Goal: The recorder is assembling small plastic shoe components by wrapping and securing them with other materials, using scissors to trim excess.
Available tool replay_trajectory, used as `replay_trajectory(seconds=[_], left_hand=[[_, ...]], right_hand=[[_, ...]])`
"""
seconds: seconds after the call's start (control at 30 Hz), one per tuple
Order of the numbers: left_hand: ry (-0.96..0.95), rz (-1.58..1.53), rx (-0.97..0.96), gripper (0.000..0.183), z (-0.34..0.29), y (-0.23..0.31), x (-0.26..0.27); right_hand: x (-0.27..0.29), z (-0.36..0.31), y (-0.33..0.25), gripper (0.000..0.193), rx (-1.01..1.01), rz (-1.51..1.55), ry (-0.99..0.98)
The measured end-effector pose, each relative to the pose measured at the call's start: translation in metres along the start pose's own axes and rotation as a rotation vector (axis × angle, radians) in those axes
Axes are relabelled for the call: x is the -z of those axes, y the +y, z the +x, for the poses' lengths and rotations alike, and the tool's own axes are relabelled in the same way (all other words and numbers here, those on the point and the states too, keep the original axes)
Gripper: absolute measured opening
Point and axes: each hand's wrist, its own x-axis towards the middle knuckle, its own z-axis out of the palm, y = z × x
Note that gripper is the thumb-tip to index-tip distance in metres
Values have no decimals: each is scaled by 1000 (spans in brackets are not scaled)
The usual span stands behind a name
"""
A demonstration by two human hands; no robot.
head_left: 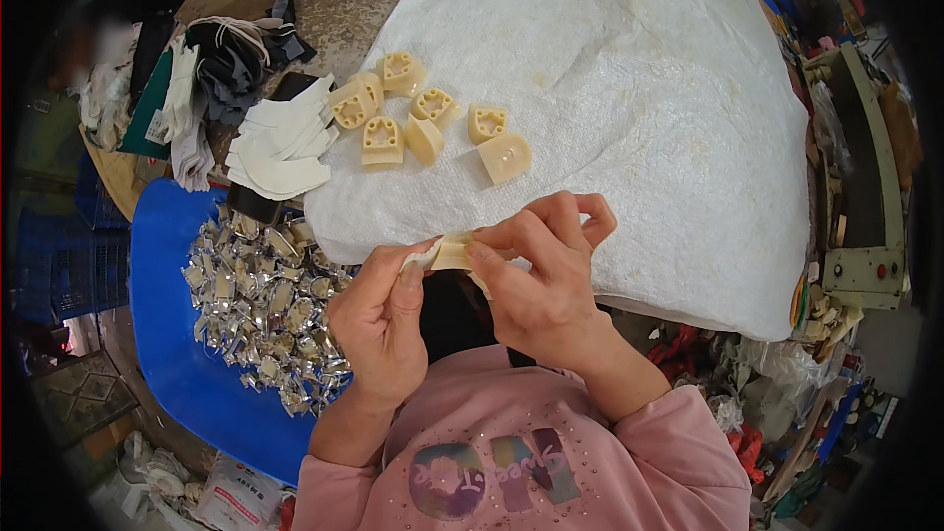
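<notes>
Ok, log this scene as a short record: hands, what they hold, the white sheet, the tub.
Left hand: thumb and finger pinching, at the left end of the held piece
Right hand: fingers pinching, at the other end
Held: small cream piece, partly hidden by fingers
White sheet: several cream blocks grouped toward its left side
Beside the blocks: overlapping white cut pieces
Blue tub: at left, holding many shiny bits
</notes>
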Motion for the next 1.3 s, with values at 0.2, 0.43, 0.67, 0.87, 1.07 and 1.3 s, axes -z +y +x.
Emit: replay_trajectory(seconds=[0.2, 0.43, 0.67, 0.87, 1.07, 1.3], left_hand=[[-47, 150, -103, 16, -1, -5, -6], [-93, 277, -266, 22, -1, -2, -8], [-120, -76, -202, 14, 9, -27, -6], [-155, 172, -466, 8, 13, -23, -9], [-191, 155, -484, 9, 13, -20, -9], [-2, 266, -604, 30, 15, -30, 4]], right_hand=[[2, -2, 2, 28, -7, 70, -180], [-17, -16, 20, 26, -49, 208, -54], [-22, -26, 22, 32, -102, 622, -31], [-18, -24, 21, 30, -97, 686, -171], [-16, -21, 20, 27, -36, 651, -127], [-10, -10, 16, 28, 12, 428, -87]])
